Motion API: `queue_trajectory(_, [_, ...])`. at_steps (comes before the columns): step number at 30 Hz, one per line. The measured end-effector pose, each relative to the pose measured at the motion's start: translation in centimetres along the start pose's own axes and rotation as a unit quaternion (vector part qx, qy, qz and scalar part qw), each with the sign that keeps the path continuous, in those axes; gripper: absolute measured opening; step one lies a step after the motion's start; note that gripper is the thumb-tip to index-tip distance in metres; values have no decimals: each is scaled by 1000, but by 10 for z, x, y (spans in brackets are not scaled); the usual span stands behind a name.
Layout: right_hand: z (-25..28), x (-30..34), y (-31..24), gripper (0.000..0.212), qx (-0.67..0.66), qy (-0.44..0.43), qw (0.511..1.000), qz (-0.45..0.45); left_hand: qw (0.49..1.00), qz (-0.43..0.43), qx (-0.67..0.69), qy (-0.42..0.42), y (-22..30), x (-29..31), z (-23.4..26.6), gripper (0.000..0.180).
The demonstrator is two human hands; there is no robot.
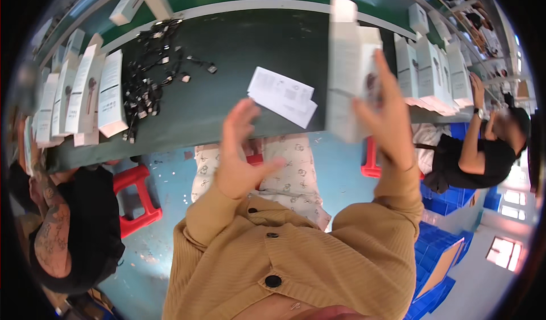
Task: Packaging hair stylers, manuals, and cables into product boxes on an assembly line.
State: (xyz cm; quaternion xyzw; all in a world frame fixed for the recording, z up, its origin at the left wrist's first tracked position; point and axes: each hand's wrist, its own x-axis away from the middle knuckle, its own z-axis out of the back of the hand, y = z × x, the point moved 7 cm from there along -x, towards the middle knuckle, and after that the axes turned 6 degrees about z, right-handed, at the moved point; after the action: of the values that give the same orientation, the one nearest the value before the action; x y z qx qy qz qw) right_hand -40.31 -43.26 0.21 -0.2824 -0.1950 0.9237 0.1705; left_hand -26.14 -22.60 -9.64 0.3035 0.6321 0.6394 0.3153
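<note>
My right hand (389,112) is around a tall white box (346,87) near the table's front edge, thumb on its near face and fingers along its right side. The box is blurred, stands upright and has its top flap raised. A second white box edge shows right behind it, partly hidden by my fingers. My left hand (236,152) hovers at the front edge of the table, empty, its fingers and thumb apart. Just beyond it, two white folded paper leaflets (282,96) overlap on the dark green tabletop (233,47).
Several short black cables (149,87) lie in a heap to the left. White boxes stand in rows at the left (82,92) and right (429,72). People sit on both sides, near a red stool (136,197) and blue crates (435,257).
</note>
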Motion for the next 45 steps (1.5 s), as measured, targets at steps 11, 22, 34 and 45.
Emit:
queue_trajectory(11, [15, -6, 145, 51, 615, -44, 782, -96, 639, -109, -646, 403, 56, -2, 260, 63])
queue_trajectory(22, [-139, -31, -24, 44, 124, -118, 968, 185, 780, 115, -486, 377, 28, -25, 268, 83])
queue_trajectory(34, [-115, -38, -18, 4, 24, -32, 993, 115, 950, 58, 207, 227, -4, 5, 299, 72])
queue_trajectory(45, [-59, -51, 11, 14, -378, 3, 921, -94, 907, 40, 415, -62, -19, 18, 101, 99])
